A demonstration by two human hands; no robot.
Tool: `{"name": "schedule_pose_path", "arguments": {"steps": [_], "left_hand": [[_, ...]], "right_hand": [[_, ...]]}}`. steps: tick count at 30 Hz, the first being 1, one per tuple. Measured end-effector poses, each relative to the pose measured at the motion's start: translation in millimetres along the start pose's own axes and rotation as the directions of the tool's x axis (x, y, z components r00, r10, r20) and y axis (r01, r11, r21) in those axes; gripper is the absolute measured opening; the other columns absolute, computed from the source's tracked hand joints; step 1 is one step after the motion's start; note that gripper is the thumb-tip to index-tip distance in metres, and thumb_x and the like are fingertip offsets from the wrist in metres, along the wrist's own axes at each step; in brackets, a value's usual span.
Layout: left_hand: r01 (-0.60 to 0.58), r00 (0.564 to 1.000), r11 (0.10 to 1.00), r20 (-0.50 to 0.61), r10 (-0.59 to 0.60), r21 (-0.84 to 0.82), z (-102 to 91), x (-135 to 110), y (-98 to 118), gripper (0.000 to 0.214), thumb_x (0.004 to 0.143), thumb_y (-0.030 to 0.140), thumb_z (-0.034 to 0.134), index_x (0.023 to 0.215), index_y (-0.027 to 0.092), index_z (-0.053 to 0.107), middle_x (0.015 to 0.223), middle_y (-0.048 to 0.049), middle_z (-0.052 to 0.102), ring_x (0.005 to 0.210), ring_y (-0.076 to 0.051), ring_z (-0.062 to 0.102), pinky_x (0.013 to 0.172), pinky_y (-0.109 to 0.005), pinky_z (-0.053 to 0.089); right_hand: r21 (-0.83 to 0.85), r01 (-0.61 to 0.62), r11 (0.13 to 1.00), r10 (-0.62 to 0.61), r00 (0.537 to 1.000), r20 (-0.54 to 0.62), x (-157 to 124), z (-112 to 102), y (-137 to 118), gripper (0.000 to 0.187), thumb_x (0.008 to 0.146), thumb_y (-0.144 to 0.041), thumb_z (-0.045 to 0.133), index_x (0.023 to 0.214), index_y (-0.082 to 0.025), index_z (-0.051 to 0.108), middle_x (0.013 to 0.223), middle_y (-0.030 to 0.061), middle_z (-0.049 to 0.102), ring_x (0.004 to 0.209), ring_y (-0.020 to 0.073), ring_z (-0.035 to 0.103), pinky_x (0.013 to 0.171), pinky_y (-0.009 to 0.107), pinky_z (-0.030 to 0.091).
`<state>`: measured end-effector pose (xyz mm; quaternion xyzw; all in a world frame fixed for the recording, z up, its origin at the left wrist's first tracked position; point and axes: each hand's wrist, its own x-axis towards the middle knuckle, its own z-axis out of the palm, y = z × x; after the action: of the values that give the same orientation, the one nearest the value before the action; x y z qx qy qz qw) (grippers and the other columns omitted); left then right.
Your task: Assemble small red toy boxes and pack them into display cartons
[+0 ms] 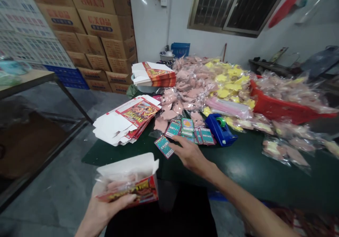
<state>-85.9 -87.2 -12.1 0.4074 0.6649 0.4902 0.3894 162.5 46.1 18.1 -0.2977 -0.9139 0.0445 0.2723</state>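
Fingers (127, 199) by the green table (246, 161), at its near edge toward the left corner: the left hand (102, 207) clamps an open box (144, 188), lettering blurred; the right hand (192, 155) touches a teal card (162, 146), pinched or not I can't tell.

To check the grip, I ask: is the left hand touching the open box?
Touching. The head view shows the left hand holding the open box, its thumb lying across the box's red printed front.

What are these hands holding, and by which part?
The left hand holds an open box by its lower left part, thumb across the printed front. The right hand touches a card at its right edge; whether it grips it is unclear.
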Motion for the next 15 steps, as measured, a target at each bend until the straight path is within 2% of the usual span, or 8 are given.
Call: {"name": "schedule_pose_path", "arguments": {"steps": [2, 3, 6, 8, 11, 13, 15], "left_hand": [[0.019, 0.993, 0.999, -0.115, -0.024, -0.042, -10.8, 2.1, -3.3, 0.045, 0.046, 0.043, 0.081, 0.078, 0.014, 0.073, 0.083, -0.0081, 0.074, 0.081, -0.028, 0.068, 0.069, -0.030, 0.058], [0.014, 0.990, 0.998, -0.143, -0.023, -0.067, -14.0, 3.7, -4.3, 0.045, 0.045, 0.042, 0.081, 0.080, 0.014, 0.072, 0.086, -0.0085, 0.074, 0.083, -0.028, 0.068, 0.070, -0.030, 0.058], [0.008, 0.985, 0.991, -0.171, -0.031, -0.136, -17.6, 9.1, -7.7, 0.045, 0.047, 0.036, 0.082, 0.085, 0.013, 0.072, 0.094, -0.0086, 0.073, 0.085, -0.027, 0.068, 0.071, -0.030, 0.059], [0.014, 0.985, 0.987, -0.168, -0.041, -0.160, -17.0, 11.6, -9.9, 0.045, 0.046, 0.033, 0.083, 0.085, 0.013, 0.072, 0.094, -0.0084, 0.073, 0.084, -0.027, 0.068, 0.071, -0.030, 0.059], [0.002, 0.985, 0.984, -0.170, -0.034, -0.180, -14.5, 12.3, -10.6, 0.044, 0.046, 0.031, 0.084, 0.084, 0.013, 0.071, 0.089, -0.0064, 0.074, 0.080, -0.024, 0.069, 0.071, -0.025, 0.058], [0.005, 0.986, 0.981, -0.162, -0.037, -0.196, -13.7, 12.0, -10.4, 0.043, 0.047, 0.030, 0.084, 0.084, 0.014, 0.071, 0.088, -0.0054, 0.074, 0.079, -0.023, 0.069, 0.070, -0.023, 0.058], [0.032, 0.991, 0.978, -0.122, -0.058, -0.206, -14.0, 12.3, -11.5, 0.043, 0.045, 0.029, 0.085, 0.083, 0.014, 0.071, 0.089, -0.0056, 0.074, 0.078, -0.024, 0.070, 0.070, -0.025, 0.058]], "right_hand": [[-0.076, 0.023, 0.997, -0.006, 0.977, 0.211, 8.2, 31.8, 17.1, 0.032, 0.078, -0.019, 0.063, 0.110, -0.015, 0.059, 0.119, 0.0143, 0.057, 0.109, 0.0250, 0.054, 0.088, 0.038, 0.048], [-0.105, 0.011, 0.994, 0.017, 0.965, 0.262, 11.1, 43.6, 20.3, 0.039, 0.076, -0.026, 0.068, 0.111, -0.014, 0.058, 0.119, 0.0148, 0.057, 0.108, 0.0262, 0.054, 0.088, 0.039, 0.047], [-0.192, -0.088, 0.977, 0.137, 0.957, 0.257, 13.5, 64.0, 13.7, 0.043, 0.073, -0.044, 0.068, 0.103, -0.014, 0.060, 0.104, 0.0141, 0.060, 0.100, 0.0277, 0.054, 0.082, 0.041, 0.048], [-0.252, -0.160, 0.954, 0.217, 0.952, 0.216, 10.7, 70.6, 2.4, 0.035, 0.077, -0.044, 0.064, 0.097, -0.015, 0.061, 0.101, 0.0143, 0.059, 0.097, 0.0278, 0.053, 0.079, 0.040, 0.048], [-0.314, -0.215, 0.925, 0.287, 0.936, 0.204, 2.1, 74.6, -15.1, 0.026, 0.085, -0.034, 0.055, 0.101, -0.014, 0.060, 0.102, 0.0152, 0.059, 0.094, 0.0272, 0.053, 0.075, 0.039, 0.049], [-0.321, -0.217, 0.922, 0.300, 0.923, 0.239, -7.5, 71.3, -24.1, 0.033, 0.085, -0.037, 0.054, 0.107, -0.012, 0.059, 0.105, 0.0163, 0.059, 0.093, 0.0282, 0.053, 0.074, 0.041, 0.049], [-0.275, -0.186, 0.943, 0.267, 0.917, 0.295, -21.7, 63.1, -29.5, 0.055, 0.077, -0.049, 0.061, 0.116, -0.010, 0.054, 0.115, 0.0183, 0.055, 0.097, 0.0306, 0.052, 0.079, 0.046, 0.049]]}}
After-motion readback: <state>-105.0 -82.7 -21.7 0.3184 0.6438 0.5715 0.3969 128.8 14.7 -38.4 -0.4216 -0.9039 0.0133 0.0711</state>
